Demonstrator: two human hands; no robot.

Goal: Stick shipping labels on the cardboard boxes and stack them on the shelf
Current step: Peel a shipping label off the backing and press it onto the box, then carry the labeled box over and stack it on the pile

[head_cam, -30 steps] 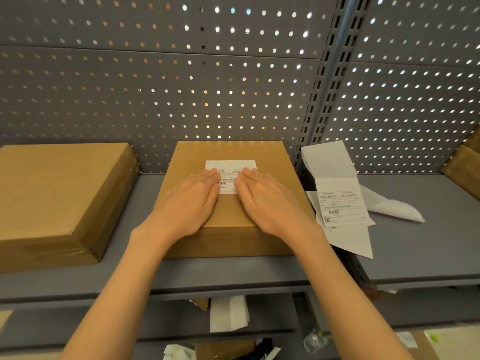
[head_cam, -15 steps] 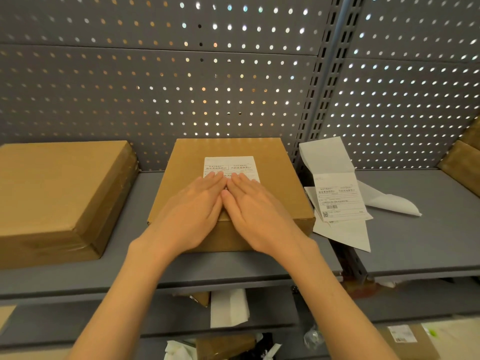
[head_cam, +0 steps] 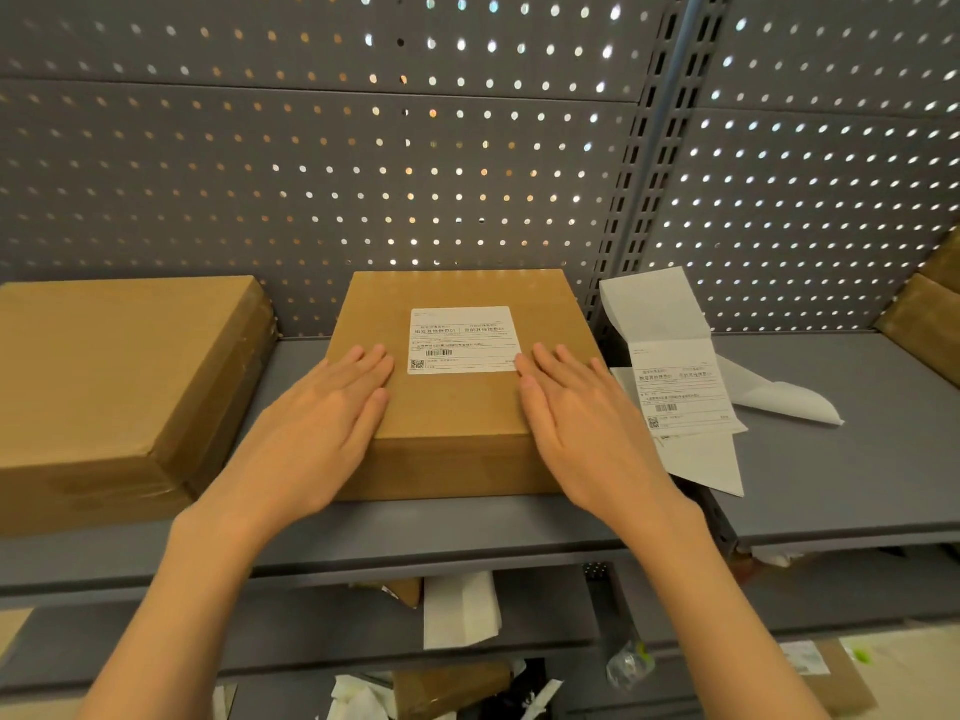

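The scene is dimly and warmly lit, and bright points of backlight are seen through the holes of the pegboard panel (head_cam: 322, 163). Below the panel, soft shadows are cast. Straight lines are bowed toward the panel's outer edges by wide-angle distortion.

Two bare forearms, no sleeves, watch or rings visible; left hand (head_cam: 322, 423) enters from 7 o'clock, right hand (head_cam: 587, 428) from 5 o'clock, nails short, unpainted.

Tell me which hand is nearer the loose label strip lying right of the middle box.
Right. The right hand lies flat on the box beside the label strip; the left hand rests across the box.
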